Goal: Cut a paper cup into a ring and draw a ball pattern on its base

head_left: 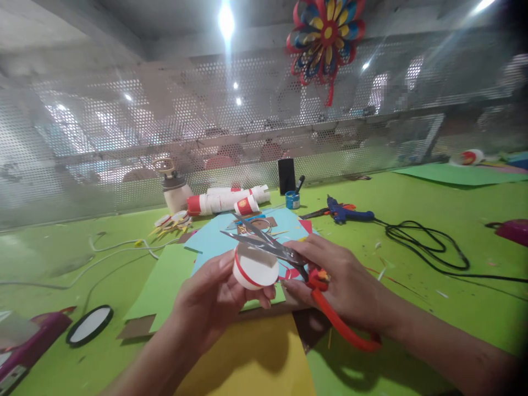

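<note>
In the middle of the head view, my left hand [214, 297] grips a short white paper cup bottom [256, 270] with a red band around it. Its round white inside faces me, tilted. My right hand [342, 275] is closed around scissors [325, 308] with red-orange handles. The scissor blades [264, 246] are parted and point left, lying across the upper edge of the cup piece. Whether they touch it I cannot tell. Below and behind both hands are light blue paper [214, 236], green paper [160, 286] and yellow paper [247, 363].
Behind lie stacked paper cups [226, 200], a spray bottle [175, 192], a blue jar [292, 200] and a dark phone-like slab [286, 176]. A blue glue gun [350, 213] with a black cord [429, 242] is at right. A purple tool [37, 346] and a black-rimmed disc [89, 325] lie at left.
</note>
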A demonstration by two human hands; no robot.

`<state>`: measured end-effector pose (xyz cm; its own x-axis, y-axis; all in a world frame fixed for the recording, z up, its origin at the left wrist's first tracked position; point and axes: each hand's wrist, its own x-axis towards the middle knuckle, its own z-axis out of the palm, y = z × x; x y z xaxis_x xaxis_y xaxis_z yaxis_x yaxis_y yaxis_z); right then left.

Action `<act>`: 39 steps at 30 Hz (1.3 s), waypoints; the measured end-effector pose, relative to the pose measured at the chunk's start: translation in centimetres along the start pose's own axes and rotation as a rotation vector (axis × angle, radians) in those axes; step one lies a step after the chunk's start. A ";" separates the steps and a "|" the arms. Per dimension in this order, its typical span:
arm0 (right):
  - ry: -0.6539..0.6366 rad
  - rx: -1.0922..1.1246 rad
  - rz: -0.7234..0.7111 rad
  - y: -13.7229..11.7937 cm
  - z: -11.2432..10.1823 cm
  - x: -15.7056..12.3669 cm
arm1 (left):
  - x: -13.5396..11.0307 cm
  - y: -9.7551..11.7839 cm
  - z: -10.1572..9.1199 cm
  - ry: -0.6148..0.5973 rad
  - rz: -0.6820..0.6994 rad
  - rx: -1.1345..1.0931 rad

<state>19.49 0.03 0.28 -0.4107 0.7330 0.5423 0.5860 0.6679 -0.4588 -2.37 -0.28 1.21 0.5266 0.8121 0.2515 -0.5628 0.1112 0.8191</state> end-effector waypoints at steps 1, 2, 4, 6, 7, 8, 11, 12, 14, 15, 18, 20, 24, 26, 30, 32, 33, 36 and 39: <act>0.002 0.001 0.000 0.0 0.0 0.0 | 0.0 0.0 0.0 -0.002 0.001 -0.004; 0.002 0.000 -0.001 0.0 0.0 -0.1 | -0.1 0.1 0.1 0.003 -0.002 -0.005; 0.002 -0.003 -0.009 -0.1 -0.1 -0.1 | -0.1 0.2 0.1 0.020 -0.010 -0.004; 0.005 -0.006 -0.022 -0.1 -0.1 -0.1 | -0.1 0.3 0.2 0.036 -0.015 -0.006; 0.006 -0.009 -0.024 -0.1 -0.2 -0.1 | 0.0 0.3 0.3 0.040 -0.018 -0.010; 0.006 -0.011 -0.025 -0.1 -0.1 -0.1 | 0.0 0.3 0.3 0.042 -0.022 -0.013; 0.008 -0.009 -0.041 -0.1 -0.1 0.0 | 0.1 0.3 0.2 0.021 -0.038 -0.031; 0.009 -0.003 -0.051 0.0 0.0 0.0 | 0.1 0.3 0.1 0.010 -0.048 -0.043; 0.010 0.010 -0.078 0.1 0.0 0.1 | 0.0 0.1 0.0 -0.018 -0.077 -0.067; 0.009 0.016 -0.091 0.1 0.0 0.1 | 0.0 0.1 -0.1 -0.027 -0.093 -0.078; -0.007 0.015 -0.112 0.0 -0.1 0.1 | -0.2 -0.2 -0.3 -0.039 -0.113 -0.101; -0.014 0.009 -0.106 0.0 -0.2 0.1 | -0.3 -0.2 -0.3 -0.047 -0.116 -0.103; -0.002 0.017 -0.094 -0.1 -0.2 0.1 | -0.3 -0.1 -0.2 -0.062 -0.118 -0.096; -0.007 0.009 -0.096 -0.1 -0.3 0.0 | -0.3 0.0 -0.2 -0.059 -0.124 -0.097; 0.005 -0.007 -0.122 0.0 -0.3 -0.1 | -0.3 0.1 -0.2 -0.051 -0.131 -0.109; 0.011 -0.015 -0.132 0.1 -0.3 -0.1 | -0.4 0.2 -0.1 -0.052 -0.124 -0.121; 0.012 -0.020 -0.136 0.1 -0.3 -0.1 | -0.4 0.2 -0.1 -0.047 -0.125 -0.125; 0.015 -0.028 -0.149 0.2 -0.2 -0.1 | -0.4 0.2 0.0 -0.031 -0.144 -0.137; 0.020 -0.026 -0.154 0.2 0.0 0.0 | -0.3 0.1 0.0 -0.033 -0.171 -0.149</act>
<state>19.63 0.19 0.23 -0.4831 0.6193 0.6190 0.5352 0.7684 -0.3511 -2.61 -0.53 1.24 0.6419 0.7550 0.1341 -0.5499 0.3313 0.7667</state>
